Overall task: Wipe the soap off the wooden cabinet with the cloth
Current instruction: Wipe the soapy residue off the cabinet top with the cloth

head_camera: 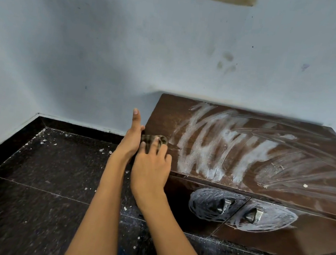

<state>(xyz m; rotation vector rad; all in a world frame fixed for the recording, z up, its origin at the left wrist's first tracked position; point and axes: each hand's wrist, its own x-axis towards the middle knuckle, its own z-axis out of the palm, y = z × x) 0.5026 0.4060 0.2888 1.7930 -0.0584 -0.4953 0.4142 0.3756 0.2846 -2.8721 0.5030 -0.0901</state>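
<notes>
wooden cabinet (249, 156) fills right half of frame, long axis running left to right. soap (212, 150) streaks its top right of centre; more rings door handles lower right. we judge wipe must travel rightward. right hand (151, 167), nearer soap, presses cloth (155, 139) under curled fingers at top's left corner. left hand (131, 138) beside, forefinger straight; rest hidden.
</notes>
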